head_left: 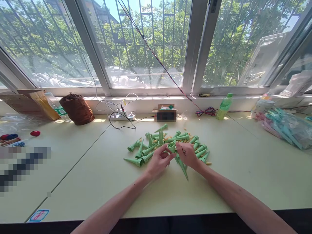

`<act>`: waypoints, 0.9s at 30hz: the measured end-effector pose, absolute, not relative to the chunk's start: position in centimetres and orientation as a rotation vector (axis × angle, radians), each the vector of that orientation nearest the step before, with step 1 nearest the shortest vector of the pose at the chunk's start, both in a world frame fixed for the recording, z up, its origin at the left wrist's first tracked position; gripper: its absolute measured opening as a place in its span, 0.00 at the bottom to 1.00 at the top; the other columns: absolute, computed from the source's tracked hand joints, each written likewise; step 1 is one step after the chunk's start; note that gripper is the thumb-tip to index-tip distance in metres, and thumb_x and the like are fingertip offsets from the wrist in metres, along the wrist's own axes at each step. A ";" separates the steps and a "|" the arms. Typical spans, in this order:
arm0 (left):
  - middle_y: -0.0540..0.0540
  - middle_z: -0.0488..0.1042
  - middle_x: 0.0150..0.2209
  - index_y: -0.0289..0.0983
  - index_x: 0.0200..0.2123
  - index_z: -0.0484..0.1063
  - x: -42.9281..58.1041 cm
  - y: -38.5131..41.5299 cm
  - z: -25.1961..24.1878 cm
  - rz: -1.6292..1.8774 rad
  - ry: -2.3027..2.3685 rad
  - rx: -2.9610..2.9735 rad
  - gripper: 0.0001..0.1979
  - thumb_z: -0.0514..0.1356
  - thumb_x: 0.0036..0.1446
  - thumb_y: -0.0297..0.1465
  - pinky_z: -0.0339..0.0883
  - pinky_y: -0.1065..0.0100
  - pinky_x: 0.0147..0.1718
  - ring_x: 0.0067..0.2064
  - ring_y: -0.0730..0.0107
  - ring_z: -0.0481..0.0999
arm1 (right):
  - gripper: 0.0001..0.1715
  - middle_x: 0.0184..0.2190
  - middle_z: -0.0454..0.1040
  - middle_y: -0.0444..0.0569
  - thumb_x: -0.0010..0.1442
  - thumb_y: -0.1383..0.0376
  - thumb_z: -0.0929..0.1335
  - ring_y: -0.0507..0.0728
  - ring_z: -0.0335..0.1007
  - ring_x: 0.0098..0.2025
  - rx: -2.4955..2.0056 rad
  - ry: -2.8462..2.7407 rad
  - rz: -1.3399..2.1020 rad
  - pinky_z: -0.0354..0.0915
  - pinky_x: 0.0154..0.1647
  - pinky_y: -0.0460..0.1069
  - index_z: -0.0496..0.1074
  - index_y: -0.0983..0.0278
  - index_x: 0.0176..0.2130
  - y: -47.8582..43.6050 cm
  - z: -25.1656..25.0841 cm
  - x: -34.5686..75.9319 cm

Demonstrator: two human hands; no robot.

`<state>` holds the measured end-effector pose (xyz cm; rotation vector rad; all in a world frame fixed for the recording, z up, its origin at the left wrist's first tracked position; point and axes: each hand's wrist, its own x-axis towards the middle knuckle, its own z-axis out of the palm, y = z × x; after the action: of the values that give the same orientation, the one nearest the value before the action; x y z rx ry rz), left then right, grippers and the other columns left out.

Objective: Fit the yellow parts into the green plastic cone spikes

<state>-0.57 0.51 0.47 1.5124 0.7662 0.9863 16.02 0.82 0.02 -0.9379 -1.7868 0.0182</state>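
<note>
A pile of several green plastic cone spikes [156, 143] lies on the pale table [102, 169], with small yellowish bits scattered among them. My left hand [158, 161] and my right hand [187, 155] meet just in front of the pile. Both are closed around one green spike [179, 161], whose round open cup end points up toward the pile and whose sharp tip points toward me. The left fingers pinch near the cup; the right fingers grip the other side of it.
On the sill side stand a brown bag [76, 109], a power strip with cables [120, 115], a small box [165, 113] and a green bottle [224, 106]. A bag of teal and pink parts [287, 126] lies at the right. Small coloured items [14, 138] lie at the left.
</note>
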 end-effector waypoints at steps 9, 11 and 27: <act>0.50 0.72 0.28 0.39 0.48 0.77 -0.4 0.0 0.7 1.159 0.936 1.684 0.19 0.65 0.54 0.41 0.57 0.73 0.20 0.22 0.79 0.60 | 0.30 0.13 0.52 0.39 0.71 0.61 0.56 0.48 0.45 0.17 -0.954 -1.755 0.014 0.47 0.21 0.48 0.51 0.61 0.18 0.6 0.3 15.6; 0.50 0.72 0.28 0.39 0.48 0.76 -0.2 -0.1 0.8 1.159 0.956 1.686 0.19 0.64 0.55 0.41 0.56 0.73 0.19 0.21 0.79 0.60 | 0.29 0.14 0.53 0.39 0.71 0.62 0.56 0.48 0.46 0.17 -0.941 -1.771 -0.008 0.47 0.21 0.48 0.52 0.61 0.18 0.7 0.3 15.7; 0.48 0.67 0.22 0.34 0.25 0.65 0.2 -0.2 1.0 0.950 0.781 1.233 0.29 0.48 0.60 0.55 0.55 0.73 0.13 0.16 0.76 0.64 | 0.26 0.17 0.57 0.41 0.73 0.60 0.55 0.49 0.51 0.19 -0.888 -1.817 -0.011 0.49 0.24 0.47 0.54 0.61 0.22 0.2 0.0 16.0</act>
<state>0.19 -0.22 1.01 1.2326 0.7807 0.9504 15.97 0.22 0.03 -0.8884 -1.8168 -0.0107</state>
